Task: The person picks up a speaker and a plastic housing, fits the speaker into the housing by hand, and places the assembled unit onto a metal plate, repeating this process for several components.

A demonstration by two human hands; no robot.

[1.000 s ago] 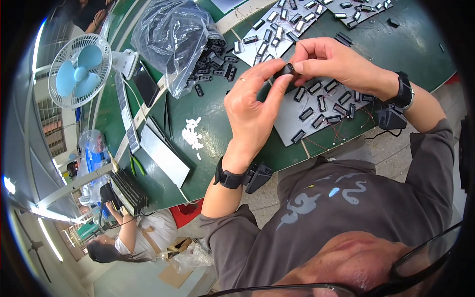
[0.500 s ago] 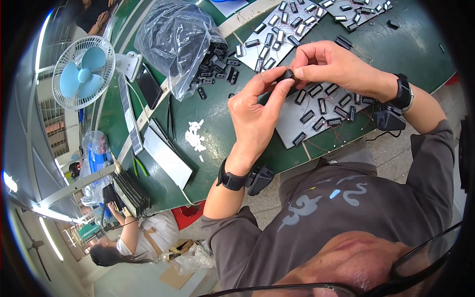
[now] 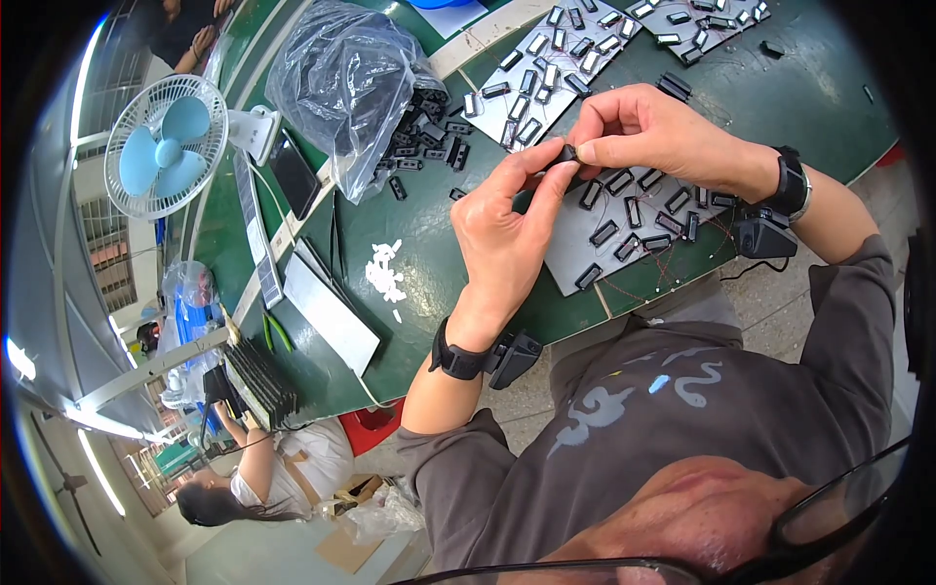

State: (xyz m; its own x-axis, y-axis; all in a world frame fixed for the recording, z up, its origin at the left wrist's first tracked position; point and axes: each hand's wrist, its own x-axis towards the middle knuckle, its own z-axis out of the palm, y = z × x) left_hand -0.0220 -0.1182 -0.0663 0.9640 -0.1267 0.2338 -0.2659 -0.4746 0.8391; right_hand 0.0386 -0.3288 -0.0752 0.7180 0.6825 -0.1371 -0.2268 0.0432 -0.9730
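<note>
Between the thumb and fingers of my left hand [image 3: 502, 219] sits a small black plastic part [image 3: 566, 154]. The fingertips of my right hand [image 3: 648, 132] pinch at its right end, so both hands meet on it above the green table. My fingers cover much of the part. Just below my hands lies a pale board [image 3: 575, 249] bearing several small black rectangular housings [image 3: 604, 232] with thin red and dark wires. Another pale board [image 3: 492, 122] with similar housings lies beyond my hands.
Loose black parts [image 3: 429, 136] spill from a clear plastic bag [image 3: 341, 83] at the far left. Small white pieces [image 3: 386, 273] lie left of my left hand, near tweezers [image 3: 336, 239]. Further left are a phone [image 3: 293, 174], a fan [image 3: 168, 146] and green-handled pliers [image 3: 277, 331]. Another person [image 3: 283, 473] works beyond.
Both hands stay together on the black part. My fingers have shifted slightly around it, and the part is turned a little.
</note>
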